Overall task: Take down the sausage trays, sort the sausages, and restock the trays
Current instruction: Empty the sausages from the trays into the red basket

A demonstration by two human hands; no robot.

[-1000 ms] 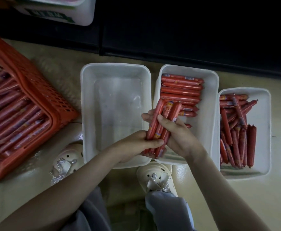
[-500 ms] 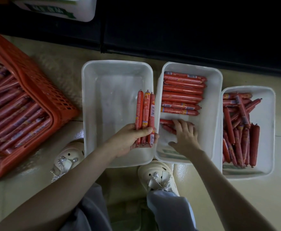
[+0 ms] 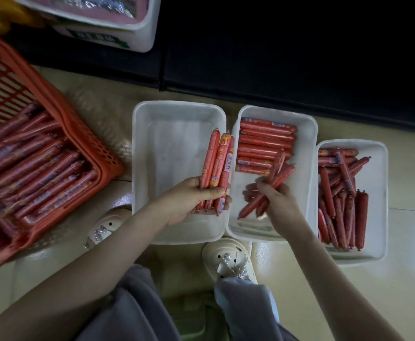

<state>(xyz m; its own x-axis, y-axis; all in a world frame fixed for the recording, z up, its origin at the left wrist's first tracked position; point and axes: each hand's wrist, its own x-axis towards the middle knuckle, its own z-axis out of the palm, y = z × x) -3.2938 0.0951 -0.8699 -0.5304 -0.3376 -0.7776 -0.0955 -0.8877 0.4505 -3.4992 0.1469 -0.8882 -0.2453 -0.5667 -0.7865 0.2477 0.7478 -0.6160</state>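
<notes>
A person crouching on the tiled floor [image 3: 410,291] is sorting sausages across three white trays lined up along its far edge. The left hand [image 3: 194,200] is holding a bundle of sausages [image 3: 216,168] above the right edge of the empty left tray [image 3: 137,156], fingers curled beneath and thumb clamped across, apparently keeping them squared for laying down together. Their long axis is running near to far, tips pointing away and leaning slightly right. The right hand [image 3: 277,200] is gripping several loose sausages [image 3: 270,190] in the near half of the middle tray [image 3: 309,134], slanting from near-left to far-right; blur is hiding the exact finger grip. A neat stack [image 3: 265,141] is lying crosswise at that tray's far end. An unsorted pile [image 3: 339,200] is waiting in the right tray [image 3: 383,193], and an orange basket [image 3: 78,134] is holding more.
</notes>
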